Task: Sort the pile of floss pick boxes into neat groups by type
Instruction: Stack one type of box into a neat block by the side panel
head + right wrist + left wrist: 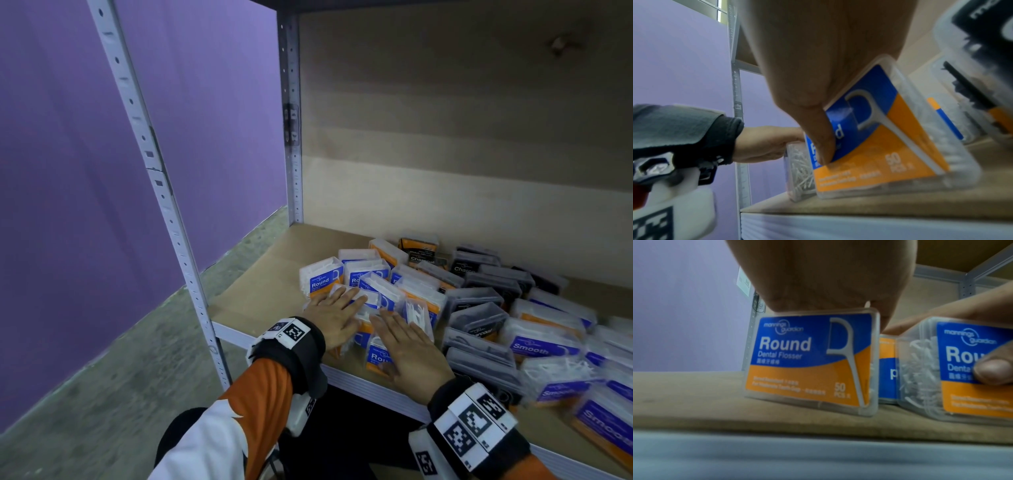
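A pile of clear floss pick boxes lies on the shelf board (260, 284). Blue-and-orange Round boxes (322, 279) are on the left, black Charcoal boxes (476, 318) in the middle and purple Smooth boxes (544, 346) on the right. My left hand (337, 317) lies flat, fingers straight, on top of an upright Round box (809, 360). Beside it, my right hand (409, 349) rests flat on another Round box (890, 146), with its thumb (824, 146) against the label. Both boxes stand on edge near the shelf's front.
A grey perforated upright (164, 205) stands at the shelf's front left, another post (291, 137) at the back left. A wooden panel (462, 137) closes the back. The metal front lip (370, 387) runs under my wrists. Bare board lies left of the pile.
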Demonstrator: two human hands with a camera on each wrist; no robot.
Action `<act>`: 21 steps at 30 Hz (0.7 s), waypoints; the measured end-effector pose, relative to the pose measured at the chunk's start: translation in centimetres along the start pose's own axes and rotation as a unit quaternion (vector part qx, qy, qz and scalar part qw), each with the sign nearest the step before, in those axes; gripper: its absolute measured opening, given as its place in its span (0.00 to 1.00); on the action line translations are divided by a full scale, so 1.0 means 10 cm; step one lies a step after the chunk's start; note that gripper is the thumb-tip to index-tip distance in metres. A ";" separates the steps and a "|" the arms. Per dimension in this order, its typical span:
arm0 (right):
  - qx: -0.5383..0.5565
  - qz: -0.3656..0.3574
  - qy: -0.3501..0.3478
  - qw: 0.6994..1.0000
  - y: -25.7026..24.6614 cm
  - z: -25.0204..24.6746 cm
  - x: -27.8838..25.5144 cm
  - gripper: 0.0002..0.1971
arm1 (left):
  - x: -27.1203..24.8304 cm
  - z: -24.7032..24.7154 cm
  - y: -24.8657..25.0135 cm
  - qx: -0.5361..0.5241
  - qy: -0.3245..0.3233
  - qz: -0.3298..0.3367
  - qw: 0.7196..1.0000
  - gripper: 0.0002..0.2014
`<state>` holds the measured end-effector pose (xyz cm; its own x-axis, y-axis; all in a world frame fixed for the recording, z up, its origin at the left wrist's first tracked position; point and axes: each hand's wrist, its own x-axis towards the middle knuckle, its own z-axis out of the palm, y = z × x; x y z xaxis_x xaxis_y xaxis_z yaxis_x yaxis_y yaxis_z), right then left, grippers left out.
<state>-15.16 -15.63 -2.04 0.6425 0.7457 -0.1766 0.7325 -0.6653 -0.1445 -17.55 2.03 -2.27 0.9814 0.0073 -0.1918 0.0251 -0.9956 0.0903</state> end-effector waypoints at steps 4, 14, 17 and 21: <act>-0.005 0.004 0.001 1.000 0.00 0.02 0.00 0.38 | -0.01 0.00 0.01 -0.003 0.004 0.001 1.000 0.27; -0.008 0.010 0.001 1.000 0.01 0.04 0.01 0.38 | 0.00 0.00 0.00 0.000 -0.006 0.003 1.000 0.28; -0.007 0.008 0.001 1.000 0.01 0.04 0.02 0.38 | 0.00 0.00 0.00 -0.001 -0.004 0.003 1.000 0.28; -0.007 0.002 -0.001 1.000 0.01 0.04 0.01 0.38 | -0.01 -0.02 0.01 0.000 -0.009 0.005 1.000 0.28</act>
<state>-15.05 -15.64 -2.50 0.6446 0.7433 -0.1787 0.7333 -0.6673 -0.1307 -17.64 1.99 -2.09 0.9780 -0.0044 -0.2085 0.0151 -0.9956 0.0921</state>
